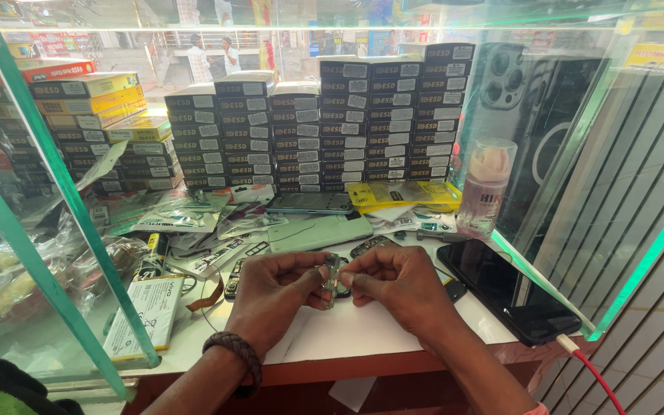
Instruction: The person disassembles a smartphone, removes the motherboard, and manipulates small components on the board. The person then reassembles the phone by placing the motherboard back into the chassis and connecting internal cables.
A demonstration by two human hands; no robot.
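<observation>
My left hand (274, 296) and my right hand (395, 283) meet over the white counter (347, 334), both pinching a small metallic phone part (332, 270) between fingertips. The part stands roughly upright between the two hands. A braided dark band (234, 355) circles my left wrist. Under the hands lies a dark small phone body (232, 286), partly hidden. A pale green phone (319, 231) lies face down just beyond my fingers.
A black phone (507, 289) with a red cable (589, 369) lies at the right. A white battery (144, 315) lies at the left behind a glass panel (55, 230). Stacks of dark boxes (324, 123) line the back, with a clear bottle (486, 184) and plastic packets (186, 215).
</observation>
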